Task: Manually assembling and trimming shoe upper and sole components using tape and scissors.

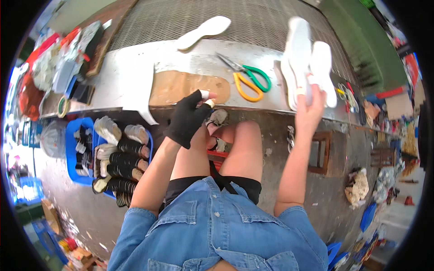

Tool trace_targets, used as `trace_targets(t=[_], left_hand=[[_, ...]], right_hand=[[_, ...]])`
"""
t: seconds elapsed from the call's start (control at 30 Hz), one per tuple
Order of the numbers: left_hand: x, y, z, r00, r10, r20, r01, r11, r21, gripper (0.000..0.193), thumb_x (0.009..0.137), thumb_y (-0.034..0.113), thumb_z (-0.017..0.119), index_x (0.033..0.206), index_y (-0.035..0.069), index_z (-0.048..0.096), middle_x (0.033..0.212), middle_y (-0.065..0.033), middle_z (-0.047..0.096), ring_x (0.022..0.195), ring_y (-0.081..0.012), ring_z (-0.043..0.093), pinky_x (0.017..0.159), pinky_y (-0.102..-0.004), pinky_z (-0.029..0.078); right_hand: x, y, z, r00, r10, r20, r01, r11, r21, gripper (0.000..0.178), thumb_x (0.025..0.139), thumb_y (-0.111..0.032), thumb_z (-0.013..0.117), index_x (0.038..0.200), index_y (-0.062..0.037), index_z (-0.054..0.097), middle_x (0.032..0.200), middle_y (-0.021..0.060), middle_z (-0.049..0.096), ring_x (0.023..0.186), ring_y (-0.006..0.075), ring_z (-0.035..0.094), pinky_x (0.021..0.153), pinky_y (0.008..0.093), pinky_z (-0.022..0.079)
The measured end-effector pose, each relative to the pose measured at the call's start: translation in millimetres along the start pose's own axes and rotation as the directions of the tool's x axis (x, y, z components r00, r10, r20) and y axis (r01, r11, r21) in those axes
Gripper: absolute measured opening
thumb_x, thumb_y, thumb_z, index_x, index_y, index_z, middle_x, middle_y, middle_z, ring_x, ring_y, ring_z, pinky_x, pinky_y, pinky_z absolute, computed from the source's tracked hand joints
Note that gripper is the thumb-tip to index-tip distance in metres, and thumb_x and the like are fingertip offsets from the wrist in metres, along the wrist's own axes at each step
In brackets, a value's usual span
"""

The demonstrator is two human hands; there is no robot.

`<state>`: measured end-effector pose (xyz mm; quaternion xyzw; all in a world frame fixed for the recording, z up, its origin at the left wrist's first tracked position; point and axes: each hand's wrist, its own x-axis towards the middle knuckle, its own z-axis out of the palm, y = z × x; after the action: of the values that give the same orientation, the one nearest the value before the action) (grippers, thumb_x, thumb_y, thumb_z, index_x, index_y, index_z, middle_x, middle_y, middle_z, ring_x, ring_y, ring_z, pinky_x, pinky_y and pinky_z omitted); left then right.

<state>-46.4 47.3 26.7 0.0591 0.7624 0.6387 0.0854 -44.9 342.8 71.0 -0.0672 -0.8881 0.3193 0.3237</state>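
My right hand (310, 106) grips the heel end of a white insole (298, 49) at the right of the bench, with pale wraps on its fingertips. That insole's far end is slightly blurred. A second white insole (321, 58) lies right beside it, close against my fingers. My left hand (187, 116), in a black fingerless glove and with white-wrapped fingertips, hovers at the bench's front edge with its fingers apart and nothing in them. Just beyond it lies a brown sole-shaped board (181, 86). Farther back rests a single white insole (205, 31).
Scissors with green and yellow handles (251, 81) lie mid-bench. A white strip (139, 86) hangs over the front edge. Metal mesh (253, 22) covers the back. At left, blue baskets (74, 153) hold stacked shoe parts; a wooden stool (332, 153) stands at right.
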Motion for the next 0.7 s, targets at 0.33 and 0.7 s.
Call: trace_targets(t=[0.33, 0.7], left_hand=[[-13.4, -19.6, -73.9, 0.871, 0.183, -0.455, -0.069, 0.964, 0.256, 0.016, 0.077, 0.013, 0.066, 0.091, 0.007, 0.064, 0.074, -0.0081, 0.063, 0.064, -0.0173, 0.059, 0.06, -0.0308, 0.047], [-5.9, -59.0, -190.2, 0.67, 0.428, -0.607, 0.265, 0.626, 0.734, 0.018, 0.071, 0.021, 0.067, 0.086, 0.012, 0.065, 0.079, -0.0112, 0.061, 0.078, -0.0317, 0.056, 0.067, -0.0403, 0.046]], right_hand=[[-21.9, -17.6, 39.7, 0.962, -0.272, 0.025, 0.272, 0.943, -0.192, 0.028, 0.08, -0.016, 0.063, 0.103, -0.0008, 0.062, 0.117, 0.0196, 0.051, 0.113, 0.0349, 0.044, 0.096, 0.0432, 0.035], [-2.3, -148.1, 222.4, 0.844, -0.43, 0.32, 0.38, 0.901, 0.21, 0.024, 0.072, -0.014, 0.064, 0.092, -0.0012, 0.063, 0.101, 0.0158, 0.057, 0.107, 0.0339, 0.049, 0.087, 0.0402, 0.042]])
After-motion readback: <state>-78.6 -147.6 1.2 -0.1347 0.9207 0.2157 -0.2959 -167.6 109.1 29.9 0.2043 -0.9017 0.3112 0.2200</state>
